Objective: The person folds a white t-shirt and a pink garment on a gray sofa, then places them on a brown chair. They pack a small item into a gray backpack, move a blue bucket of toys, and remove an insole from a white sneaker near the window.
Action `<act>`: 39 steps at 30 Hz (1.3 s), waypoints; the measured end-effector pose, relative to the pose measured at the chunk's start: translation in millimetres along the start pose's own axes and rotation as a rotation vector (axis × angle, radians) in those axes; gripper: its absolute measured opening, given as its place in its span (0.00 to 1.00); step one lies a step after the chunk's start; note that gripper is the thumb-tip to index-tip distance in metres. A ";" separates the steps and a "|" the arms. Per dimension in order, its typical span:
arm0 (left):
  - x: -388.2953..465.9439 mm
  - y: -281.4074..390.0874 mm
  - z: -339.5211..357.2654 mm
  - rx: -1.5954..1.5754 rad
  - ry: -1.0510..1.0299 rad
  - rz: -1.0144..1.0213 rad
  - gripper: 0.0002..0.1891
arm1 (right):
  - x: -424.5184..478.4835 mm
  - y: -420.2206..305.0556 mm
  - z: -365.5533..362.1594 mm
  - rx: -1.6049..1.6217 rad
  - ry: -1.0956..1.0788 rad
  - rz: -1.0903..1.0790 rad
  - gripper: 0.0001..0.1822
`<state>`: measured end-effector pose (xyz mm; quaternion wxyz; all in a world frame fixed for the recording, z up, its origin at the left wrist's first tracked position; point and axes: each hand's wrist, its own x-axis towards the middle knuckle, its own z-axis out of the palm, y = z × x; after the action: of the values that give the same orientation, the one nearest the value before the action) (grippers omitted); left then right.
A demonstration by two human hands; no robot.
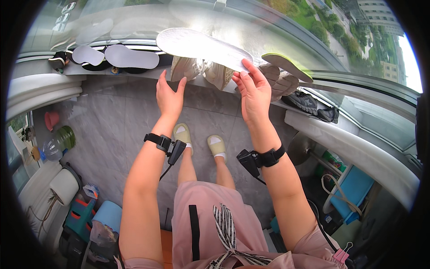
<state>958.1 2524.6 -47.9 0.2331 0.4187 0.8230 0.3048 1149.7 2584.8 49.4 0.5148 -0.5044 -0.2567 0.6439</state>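
Note:
A large white shoe insole (205, 47) spans the space above a pair of white sneakers (188, 69) on the window ledge. The fingers and thumb of my right hand (253, 90) pinch its narrower right end. Below the insole's left part, my left hand (170, 95) is empty with thumb and fingers apart, close to the left sneaker. The insole hides the upper parts of these sneakers. Right of them, a yellow-green-edged insole (287, 65) leans over a pair of beige shoes (278, 80).
Two pale insoles (131, 57) rest over dark shoes at the ledge's left. Dark grey sneakers (302, 102) stand at its right end. Window glass (141, 20) rises behind. A green-tinted plastic bottle (60, 143), a blue bucket (106, 215) and a blue bag (352, 191) lie around the floor's sides.

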 end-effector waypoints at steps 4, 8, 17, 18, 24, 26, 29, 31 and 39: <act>-26.9 2.0 -8.4 -0.116 0.008 -0.075 0.29 | 25.7 13.4 4.4 -0.115 -0.004 -0.005 0.19; -52.1 -5.0 -11.8 -0.206 -0.016 -0.113 0.26 | 29.8 14.6 -2.4 -0.150 0.020 -0.018 0.22; -110.8 -23.2 -19.7 -0.218 -0.083 -0.204 0.19 | -4.0 17.5 -32.9 -0.449 -0.011 -0.184 0.18; -118.2 -26.2 -20.7 -0.228 -0.094 -0.237 0.19 | -15.8 24.1 -45.1 -0.520 -0.009 -0.191 0.17; -182.4 -38.7 -19.5 -0.262 -0.089 -0.298 0.22 | -135.6 22.9 -21.5 -0.929 -0.375 -0.366 0.19; -209.9 -28.8 -15.9 -0.531 -0.153 -0.431 0.24 | -174.7 19.3 -17.5 -1.005 -0.604 -0.410 0.23; -248.6 15.1 -18.1 -1.131 -0.240 -0.698 0.26 | -205.1 25.3 -41.1 -0.945 -0.911 -0.395 0.25; -274.0 54.4 -31.4 -1.473 -0.257 -0.815 0.26 | -216.7 30.6 -66.5 -0.945 -1.003 -0.339 0.26; -371.3 75.2 -105.1 -1.371 -0.746 -0.651 0.21 | -196.7 41.9 -326.3 -2.187 -1.110 0.676 0.17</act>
<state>1132.8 2218.6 126.4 0.7681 0.0000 0.4047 0.4961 1423.2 2327.7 -27.6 -0.5334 -0.3682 -0.6911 0.3199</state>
